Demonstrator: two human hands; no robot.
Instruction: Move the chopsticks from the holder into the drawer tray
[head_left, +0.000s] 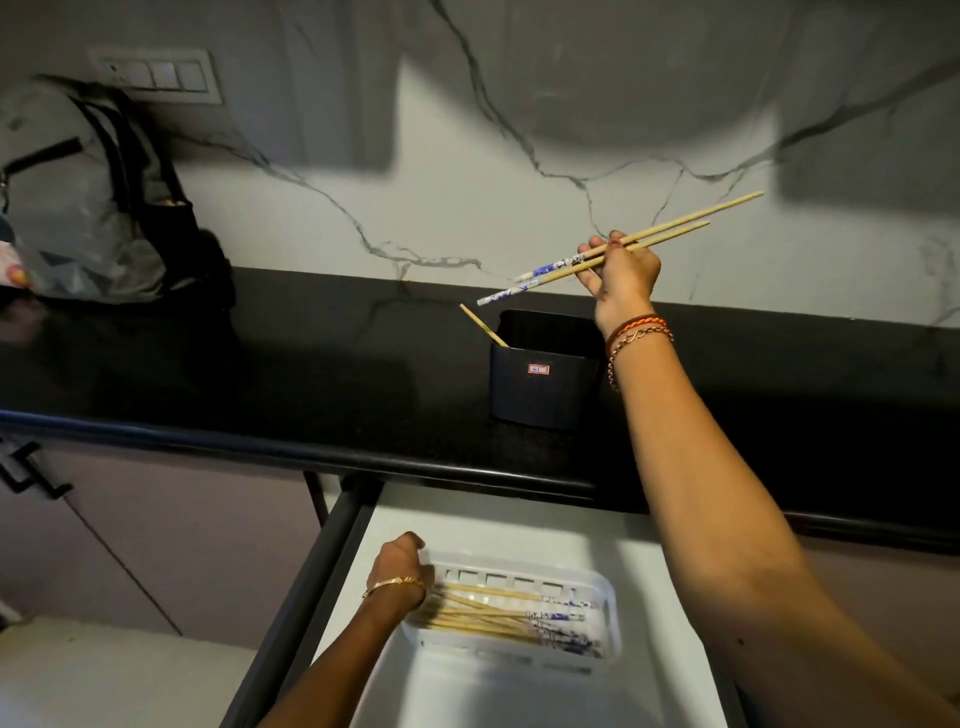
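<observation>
A: Where are the chopsticks?
B: The right hand (621, 283) pinches a pair (618, 248) above the holder (543, 379), where one stick (483, 326) remains.
A: The rest?
B: In the tray (615, 631); the left hand (402, 564) touches its corner, grip hidden.

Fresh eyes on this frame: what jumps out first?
The right hand raised above the dark holder on the black counter, pinching a pair of chopsticks; one chopstick is left in the holder. Below, the left hand rests at the white tray in the open drawer, already holding a pile of chopsticks.
</observation>
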